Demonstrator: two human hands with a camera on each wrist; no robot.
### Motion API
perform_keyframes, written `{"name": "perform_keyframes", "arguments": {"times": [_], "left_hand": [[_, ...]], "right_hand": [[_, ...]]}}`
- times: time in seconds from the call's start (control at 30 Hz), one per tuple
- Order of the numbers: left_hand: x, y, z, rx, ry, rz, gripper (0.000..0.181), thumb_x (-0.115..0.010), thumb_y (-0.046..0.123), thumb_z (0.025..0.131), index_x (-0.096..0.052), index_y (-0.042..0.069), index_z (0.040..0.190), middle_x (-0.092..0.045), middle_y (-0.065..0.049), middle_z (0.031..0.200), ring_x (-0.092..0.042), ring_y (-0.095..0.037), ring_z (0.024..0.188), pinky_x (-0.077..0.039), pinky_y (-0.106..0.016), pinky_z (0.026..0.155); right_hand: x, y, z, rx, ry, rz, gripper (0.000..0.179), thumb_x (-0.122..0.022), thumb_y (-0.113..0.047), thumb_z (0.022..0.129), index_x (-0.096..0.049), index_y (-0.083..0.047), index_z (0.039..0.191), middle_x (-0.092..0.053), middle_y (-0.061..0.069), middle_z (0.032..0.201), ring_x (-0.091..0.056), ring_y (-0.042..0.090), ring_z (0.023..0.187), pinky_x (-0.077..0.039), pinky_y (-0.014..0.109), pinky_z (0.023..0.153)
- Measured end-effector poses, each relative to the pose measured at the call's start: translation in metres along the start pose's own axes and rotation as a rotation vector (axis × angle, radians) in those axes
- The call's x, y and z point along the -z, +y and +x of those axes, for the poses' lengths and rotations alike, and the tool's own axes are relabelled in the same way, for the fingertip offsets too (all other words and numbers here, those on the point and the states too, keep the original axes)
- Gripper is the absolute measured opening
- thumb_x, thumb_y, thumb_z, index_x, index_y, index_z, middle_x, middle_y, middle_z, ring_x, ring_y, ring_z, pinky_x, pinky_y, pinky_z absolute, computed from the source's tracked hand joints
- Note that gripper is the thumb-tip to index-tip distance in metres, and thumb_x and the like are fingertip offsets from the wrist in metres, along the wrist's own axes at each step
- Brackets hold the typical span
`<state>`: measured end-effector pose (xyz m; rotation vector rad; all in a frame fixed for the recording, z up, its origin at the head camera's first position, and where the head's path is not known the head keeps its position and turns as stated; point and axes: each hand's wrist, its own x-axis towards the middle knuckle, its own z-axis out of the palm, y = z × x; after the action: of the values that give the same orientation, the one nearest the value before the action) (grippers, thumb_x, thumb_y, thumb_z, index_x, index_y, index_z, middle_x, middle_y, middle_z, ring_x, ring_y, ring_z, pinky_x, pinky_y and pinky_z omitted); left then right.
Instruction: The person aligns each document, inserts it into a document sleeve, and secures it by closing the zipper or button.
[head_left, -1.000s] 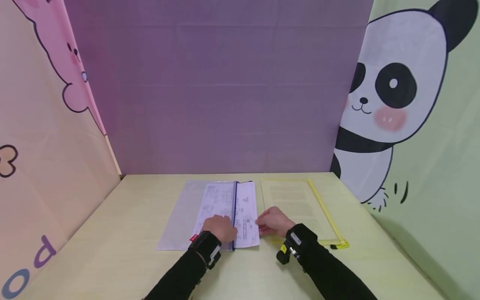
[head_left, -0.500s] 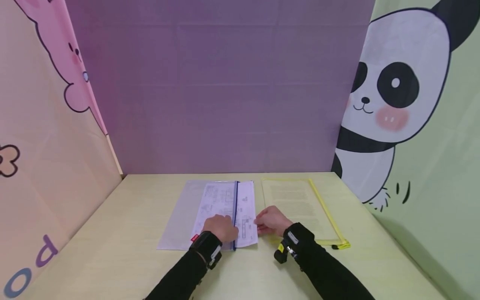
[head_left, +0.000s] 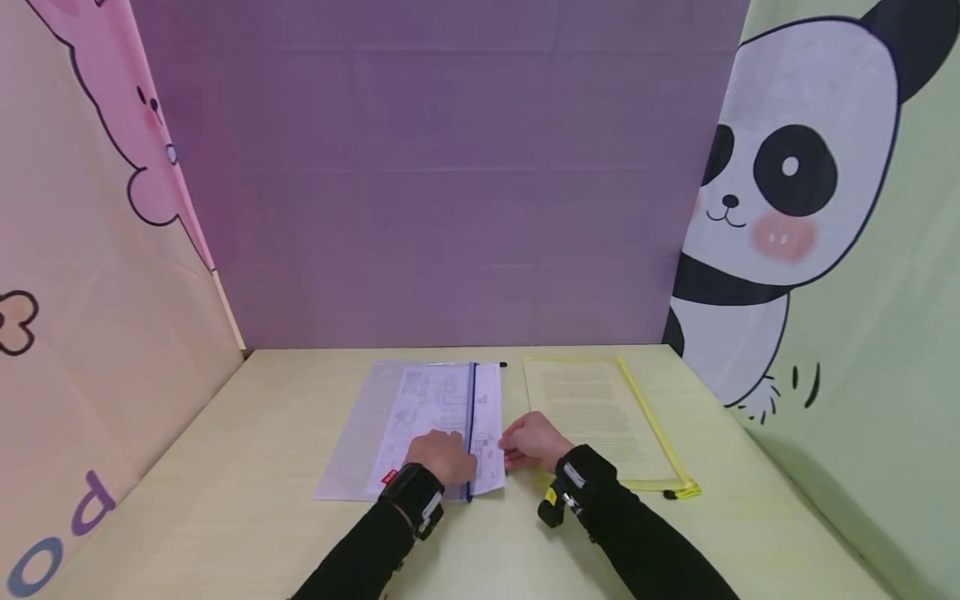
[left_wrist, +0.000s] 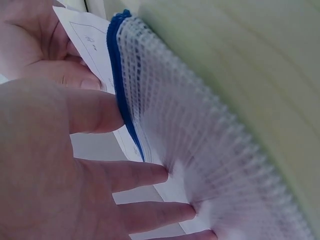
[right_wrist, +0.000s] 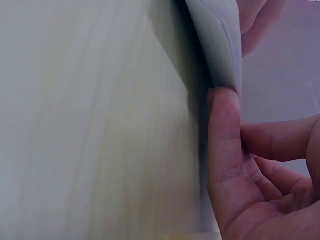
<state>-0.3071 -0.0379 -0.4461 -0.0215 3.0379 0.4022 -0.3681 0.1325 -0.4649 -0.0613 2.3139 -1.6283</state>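
Observation:
A mesh zip pouch (head_left: 358, 442) with a blue zip edge (head_left: 472, 392) lies on the table. White printed sheets (head_left: 490, 408) sit mostly inside it, with a strip sticking out past the zip on the right. My left hand (head_left: 438, 457) holds the pouch near its zip edge; in the left wrist view the thumb meets the blue edge (left_wrist: 117, 75) and the fingertips press into the mesh (left_wrist: 200, 140). My right hand (head_left: 534, 440) pinches the sheets' right edge between thumb and forefinger, as the right wrist view shows with the paper (right_wrist: 220, 45).
To the right lies a second zip pouch with a yellow edge (head_left: 651, 414), a printed page showing inside it. A small red tag (head_left: 389, 476) is by my left wrist. A purple backdrop (head_left: 450, 183) closes off the table's (head_left: 247, 467) far side.
My right hand has moved left with the sheets, which have slid further into the blue-edged pouch. Less paper sticks out past the zip. My left hand has stayed in place.

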Motion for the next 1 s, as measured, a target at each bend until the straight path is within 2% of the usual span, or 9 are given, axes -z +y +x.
{"name": "perform_keyframes", "arguments": {"times": [0.43, 0.83, 1.0], "left_hand": [[0.003, 0.0, -0.004, -0.035, 0.002, -0.013, 0.029, -0.062, 0.032, 0.094, -0.067, 0.003, 0.09, -0.055, -0.01, 0.072, -0.054, -0.026, 0.067, -0.046, -0.036, 0.057], [0.002, 0.0, -0.004, -0.038, 0.005, 0.003, 0.031, -0.061, 0.033, 0.095, -0.066, 0.004, 0.085, -0.055, -0.01, 0.069, -0.053, -0.025, 0.063, -0.042, -0.035, 0.055], [0.004, 0.0, -0.003, -0.05, 0.001, 0.007, 0.032, -0.06, 0.033, 0.095, -0.067, 0.003, 0.087, -0.054, -0.009, 0.07, -0.053, -0.025, 0.065, -0.045, -0.037, 0.06]], "right_hand": [[-0.019, -0.01, 0.002, 0.003, -0.002, -0.023, 0.007, -0.066, 0.008, 0.09, -0.065, 0.01, 0.097, -0.068, 0.013, 0.076, -0.064, 0.017, 0.058, -0.06, 0.032, 0.059], [-0.016, -0.009, 0.002, -0.014, 0.002, -0.081, 0.006, -0.065, 0.007, 0.091, -0.067, 0.01, 0.096, -0.068, 0.015, 0.08, -0.064, 0.017, 0.061, -0.059, 0.03, 0.06], [-0.017, -0.01, 0.006, -0.017, 0.015, -0.089, 0.005, -0.064, 0.008, 0.092, -0.067, 0.009, 0.096, -0.068, 0.015, 0.08, -0.063, 0.018, 0.061, -0.059, 0.03, 0.059]]}}
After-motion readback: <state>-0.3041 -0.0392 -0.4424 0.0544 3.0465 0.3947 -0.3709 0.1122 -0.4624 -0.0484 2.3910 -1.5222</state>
